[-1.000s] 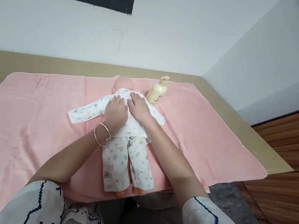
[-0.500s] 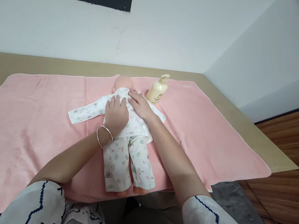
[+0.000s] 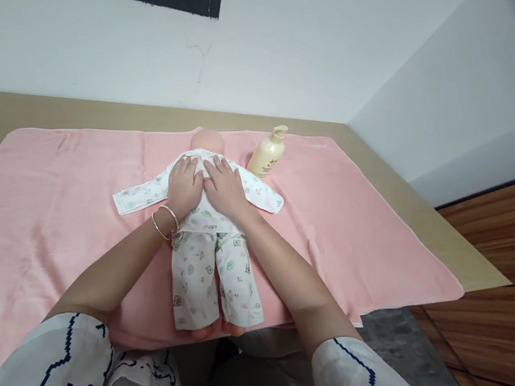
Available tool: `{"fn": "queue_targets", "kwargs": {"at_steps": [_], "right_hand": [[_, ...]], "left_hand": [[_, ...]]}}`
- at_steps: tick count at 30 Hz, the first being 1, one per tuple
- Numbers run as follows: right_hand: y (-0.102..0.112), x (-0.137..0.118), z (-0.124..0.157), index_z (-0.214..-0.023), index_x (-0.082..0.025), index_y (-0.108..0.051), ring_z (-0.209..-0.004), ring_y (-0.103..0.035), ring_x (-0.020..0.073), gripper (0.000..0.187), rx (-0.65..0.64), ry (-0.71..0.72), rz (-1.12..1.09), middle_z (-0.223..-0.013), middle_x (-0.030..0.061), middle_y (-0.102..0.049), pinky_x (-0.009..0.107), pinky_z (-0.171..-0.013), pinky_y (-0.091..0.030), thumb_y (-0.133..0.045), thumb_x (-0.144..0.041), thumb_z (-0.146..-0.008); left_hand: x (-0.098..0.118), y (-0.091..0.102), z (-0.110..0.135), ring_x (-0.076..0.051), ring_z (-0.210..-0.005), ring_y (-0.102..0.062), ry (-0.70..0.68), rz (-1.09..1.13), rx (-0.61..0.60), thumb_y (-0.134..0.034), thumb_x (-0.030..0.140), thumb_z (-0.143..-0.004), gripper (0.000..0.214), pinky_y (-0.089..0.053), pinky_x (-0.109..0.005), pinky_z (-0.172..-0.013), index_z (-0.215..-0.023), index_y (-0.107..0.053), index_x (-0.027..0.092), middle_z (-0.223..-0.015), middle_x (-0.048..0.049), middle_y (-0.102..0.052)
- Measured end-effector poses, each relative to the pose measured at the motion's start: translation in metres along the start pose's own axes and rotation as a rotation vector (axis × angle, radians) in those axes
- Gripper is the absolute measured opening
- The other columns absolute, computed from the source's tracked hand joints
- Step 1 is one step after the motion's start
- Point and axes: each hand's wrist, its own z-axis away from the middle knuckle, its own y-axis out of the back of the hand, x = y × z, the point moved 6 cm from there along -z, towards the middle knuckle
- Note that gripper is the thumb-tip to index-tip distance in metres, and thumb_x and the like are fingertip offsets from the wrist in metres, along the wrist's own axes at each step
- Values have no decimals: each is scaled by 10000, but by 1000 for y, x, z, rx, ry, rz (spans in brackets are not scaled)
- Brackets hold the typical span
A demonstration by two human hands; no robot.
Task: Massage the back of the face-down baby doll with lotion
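Note:
A baby doll (image 3: 210,269) in white printed top and trousers lies on a pink towel (image 3: 51,214), its bald head (image 3: 206,143) pointing to the wall. My left hand (image 3: 184,185) lies flat on the doll's upper body, fingers stretched out; two thin bangles circle that wrist. My right hand (image 3: 224,188) rests flat beside it, fingers spread, touching the left hand over the doll's torso. Neither hand holds anything. The doll's feet stick out at the towel's near edge.
A cream pump bottle (image 3: 267,153) lies tilted on the towel just right of the doll's head. The towel covers a tan tabletop (image 3: 410,198) set against a white wall. Wooden floor (image 3: 506,249) shows at the right, and my patterned sleeves at the bottom.
Both hands have slid up the doll's torso toward its head and come closer together. The top's right sleeve now lies spread out to the side. The view shifted slightly.

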Motion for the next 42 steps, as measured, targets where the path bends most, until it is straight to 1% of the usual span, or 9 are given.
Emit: {"fn": "queue_targets", "kwargs": {"at_steps": [7, 13, 17, 20, 24, 29, 34, 39, 42], "right_hand": [[11, 53, -20, -1396, -170, -552, -1515, -330, 281, 469, 129, 4, -123, -1561, 140, -463, 604, -1258, -147, -371, -346, -1001], [32, 24, -6, -1467, -181, -452, -1532, -278, 291, 536, 304, 31, -79, -1633, 133, -337, 608, -1245, -188, -377, -260, -942], [19, 7, -4, -1437, -196, -488, -1528, -287, 286, 506, 165, 102, -39, -1608, 121, -389, 621, -1246, -166, -387, -269, -947], [13, 7, -5, -1376, -191, -563, -1491, -365, 286, 461, 104, 97, -47, -1557, 129, -467, 603, -1240, -215, -405, -299, -957], [20, 10, -4, -1402, -160, -537, -1504, -344, 260, 475, 217, 92, -59, -1586, 145, -420, 543, -1254, -229, -401, -288, -966], [13, 9, -5, -1395, -153, -546, -1502, -347, 294, 471, 115, 91, -36, -1570, 151, -443, 577, -1248, -217, -398, -290, -969], [21, 5, -1, -1444, -160, -483, -1531, -289, 259, 500, 216, 88, -84, -1618, 137, -367, 545, -1263, -207, -363, -268, -970], [7, 7, -5, -1363, -127, -581, -1482, -388, 275, 468, 157, 112, -107, -1535, 168, -488, 536, -1260, -229, -405, -265, -952], [27, 21, -12, -1383, -177, -565, -1478, -396, 270, 471, 259, 124, -183, -1543, 125, -489, 538, -1257, -250, -432, -305, -950]], "left_hand": [[8, 4, 9, -276, -1388, -502, 6, 22, 85, -397, 301, -960, 427, -369, -504, -1217, -1291, -619, 146, -1420, -136, -609], [4, 7, 13, -235, -1358, -528, 2, 87, 144, -267, 336, -1021, 456, -395, -481, -1196, -1249, -626, 174, -1381, -112, -635], [4, 7, 14, -220, -1337, -545, -6, 89, 163, -248, 334, -1033, 458, -409, -449, -1185, -1233, -626, 169, -1337, -114, -654], [4, 6, 13, -229, -1339, -540, 15, 63, 134, -336, 298, -1002, 389, -399, -449, -1196, -1218, -634, 172, -1347, -108, -648], [4, 5, 12, -233, -1356, -521, 31, 55, 102, -397, 257, -958, 365, -383, -443, -1210, -1224, -633, 176, -1381, -102, -628], [6, 7, 12, -240, -1336, -539, 35, 69, 105, -388, 250, -945, 376, -389, -451, -1202, -1211, -638, 159, -1363, -118, -642], [5, 5, 12, -237, -1349, -530, 39, 71, 97, -396, 250, -941, 373, -386, -454, -1204, -1218, -637, 184, -1378, -101, -635], [4, 7, 10, -247, -1341, -532, 46, 101, 89, -395, 282, -958, 379, -364, -445, -1216, -1208, -644, 144, -1358, -127, -643], [15, 19, 7, -257, -1297, -567, 94, 242, 86, -306, 418, -1020, 464, -382, -446, -1196, -1152, -669, 162, -1294, -137, -675]]}}
